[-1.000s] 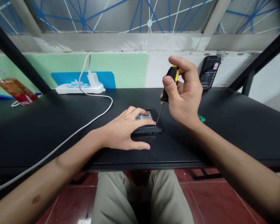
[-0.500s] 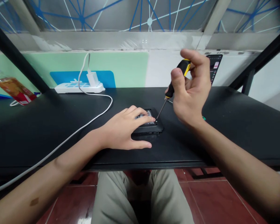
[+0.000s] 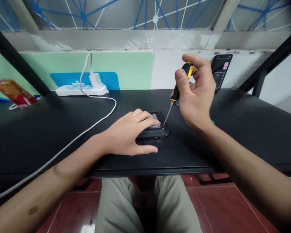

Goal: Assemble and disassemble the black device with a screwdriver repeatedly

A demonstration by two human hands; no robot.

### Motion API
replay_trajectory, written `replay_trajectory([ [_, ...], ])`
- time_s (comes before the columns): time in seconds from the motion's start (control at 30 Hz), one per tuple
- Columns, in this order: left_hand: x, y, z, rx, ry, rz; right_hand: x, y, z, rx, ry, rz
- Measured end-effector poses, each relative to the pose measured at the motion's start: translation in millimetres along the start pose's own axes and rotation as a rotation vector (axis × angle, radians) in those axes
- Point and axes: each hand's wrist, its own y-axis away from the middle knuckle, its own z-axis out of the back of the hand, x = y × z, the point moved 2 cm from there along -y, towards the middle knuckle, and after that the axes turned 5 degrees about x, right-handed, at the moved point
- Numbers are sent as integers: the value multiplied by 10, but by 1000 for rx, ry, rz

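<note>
A small black device (image 3: pixel 149 133) with a pale label lies flat on the dark table. My left hand (image 3: pixel 129 132) rests across it, fingers stretched out and thumb spread toward the table's front edge, covering the device's left part. Above and to the right, my right hand (image 3: pixel 196 90) is wrapped round the black and yellow handle of a screwdriver (image 3: pixel 176 93). The screwdriver slants down to the left. Its tip meets the device's right side near a corner, close to my left index fingertip. The device's exact kind is hard to make out.
A phone (image 3: pixel 221 72) leans against the wall at the back right. A white power strip (image 3: pixel 81 90) with a plugged charger stands at the back left; its white cable (image 3: pixel 94 124) runs across the table's left side. A drink bottle (image 3: pixel 14 92) is at far left.
My right hand and the screwdriver handle have shifted slightly left, uncovering more of the phone. The tip stays at the device's right side, and my left hand is almost unmoved.
</note>
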Motion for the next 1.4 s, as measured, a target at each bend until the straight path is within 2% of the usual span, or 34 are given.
replay_trajectory([
  [0.2, -1, 0, 10, 0, 20, 2, -127, -19, -13, -46, 107, 0],
  [0.3, -5, 0, 14, -8, 26, -4, -186, -23, -14, -12, 101, 1],
  [0.6, -1, -1, -35, 29, -24, -13, -88, -7, -18, 31, 91, 61],
  [0.8, 0, -2, -56, 44, 82, 25, -50, -66, 61, -104, 49, 100],
  [0.9, 30, 14, 8, 8, 101, 33, -62, -88, 63, -142, -53, 46],
  [1.03, 171, 121, 146, -27, 99, 172, -52, -33, -44, -45, -235, -110],
  [1.17, 326, 241, 155, 151, 99, 381, -68, 70, -172, 64, -295, -218],
  [1.27, 361, 248, 104, 250, 83, 431, -132, 120, -238, 124, -251, -161],
  [1.4, 347, 209, 74, 264, 49, 427, -201, 137, -264, 162, -199, -69],
])
